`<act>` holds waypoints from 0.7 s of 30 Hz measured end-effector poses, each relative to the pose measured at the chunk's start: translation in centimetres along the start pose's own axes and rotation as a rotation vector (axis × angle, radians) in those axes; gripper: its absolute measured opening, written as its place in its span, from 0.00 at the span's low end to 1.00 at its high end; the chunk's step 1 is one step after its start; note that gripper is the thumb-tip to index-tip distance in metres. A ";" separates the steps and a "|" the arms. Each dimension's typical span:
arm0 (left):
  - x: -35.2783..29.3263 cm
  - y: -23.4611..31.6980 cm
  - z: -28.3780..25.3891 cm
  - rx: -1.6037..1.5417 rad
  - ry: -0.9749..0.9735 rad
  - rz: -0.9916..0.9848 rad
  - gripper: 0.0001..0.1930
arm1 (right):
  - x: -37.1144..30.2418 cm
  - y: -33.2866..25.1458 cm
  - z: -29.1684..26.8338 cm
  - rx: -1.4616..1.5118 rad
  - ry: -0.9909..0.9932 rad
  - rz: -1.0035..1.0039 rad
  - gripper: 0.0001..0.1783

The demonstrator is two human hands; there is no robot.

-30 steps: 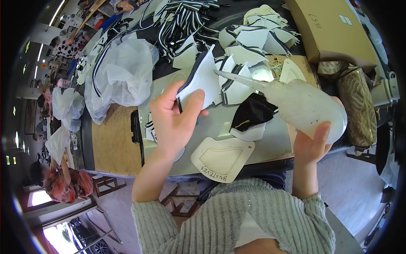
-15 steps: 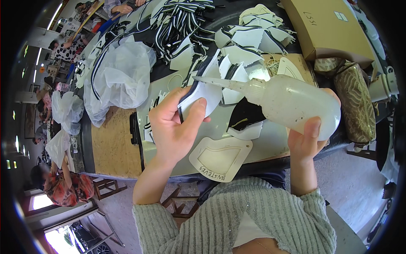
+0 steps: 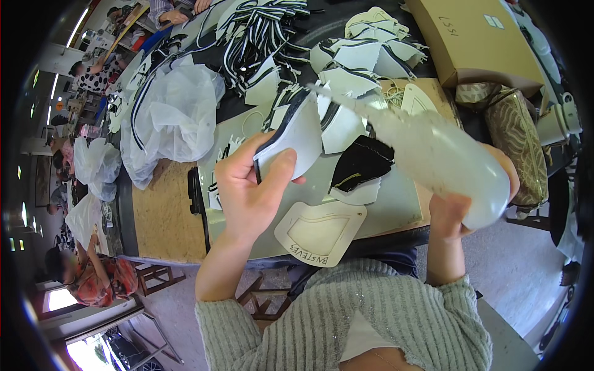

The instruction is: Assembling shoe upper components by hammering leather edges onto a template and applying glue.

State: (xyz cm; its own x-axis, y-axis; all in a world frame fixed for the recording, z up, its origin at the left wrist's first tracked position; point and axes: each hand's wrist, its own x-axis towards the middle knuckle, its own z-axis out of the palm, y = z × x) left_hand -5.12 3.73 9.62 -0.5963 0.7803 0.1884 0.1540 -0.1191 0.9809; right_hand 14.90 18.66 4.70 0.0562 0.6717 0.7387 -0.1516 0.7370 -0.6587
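Note:
My left hand [image 3: 250, 191] pinches a curved white fabric piece [image 3: 301, 139] with a dark edging, thumb on its white face. A translucent white squeeze bottle [image 3: 455, 167] lies in the grip of my right hand [image 3: 451, 213], tilted with its long nozzle toward the upper left. Motion blurs the bottle, and the nozzle tip is near the top end of the piece; whether they touch I cannot tell. Below the bottle lie a black piece [image 3: 364, 162] and a cream card template [image 3: 286, 230] with a curved outline on it.
White pieces with dark edging [image 3: 359, 55] and a heap of striped strips [image 3: 260, 31] cover the far table. Clear plastic bags [image 3: 173, 111] lie left. A cardboard box [image 3: 476, 43] and a patterned pouch [image 3: 516, 145] stand right. Other people work at the far left.
The bottle has swung to the right and toward me, and its nozzle has lifted off from across the piece's dark edge. My left hand stays nearly in place.

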 end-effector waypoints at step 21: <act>-0.3 -0.2 -0.2 -0.012 -0.025 -0.011 0.12 | -1.0 -0.5 -0.7 0.046 -0.012 0.069 0.39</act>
State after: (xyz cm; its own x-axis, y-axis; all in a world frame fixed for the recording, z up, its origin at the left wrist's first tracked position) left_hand -5.10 3.42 9.42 -0.5779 0.7968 0.1765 0.1382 -0.1176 0.9834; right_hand 15.57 17.64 4.19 0.0327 0.7198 0.6934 -0.2004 0.6844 -0.7010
